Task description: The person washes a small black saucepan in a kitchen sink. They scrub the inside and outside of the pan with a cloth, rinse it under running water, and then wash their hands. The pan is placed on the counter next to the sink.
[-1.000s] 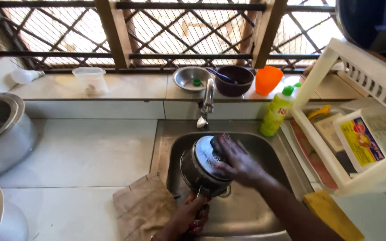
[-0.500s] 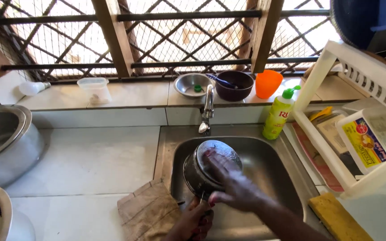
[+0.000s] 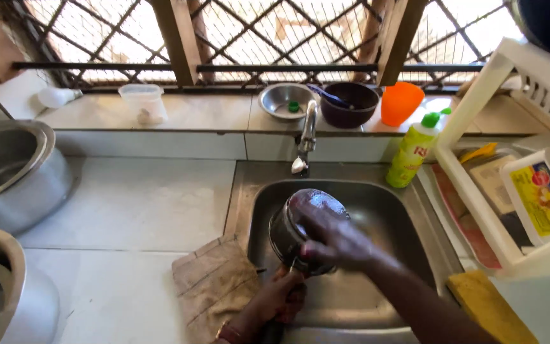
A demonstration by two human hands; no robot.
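Left hand (image 3: 281, 299) clenched on the handle of a pan (image 3: 303, 229) tilted over the sink (image 3: 383, 210); right hand (image 3: 332, 242) pressed flat on its base. Wet metal may slip, striking the tap (image 3: 305, 137) beyond.

A pale tiled counter (image 3: 128, 197) carries two steel pots (image 3: 14, 169), a brown cloth (image 3: 214, 286) and a green bottle (image 3: 412, 153).

Bright window backlight, slight blur

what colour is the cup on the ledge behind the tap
Orange; the cup shows clearly in the head view.
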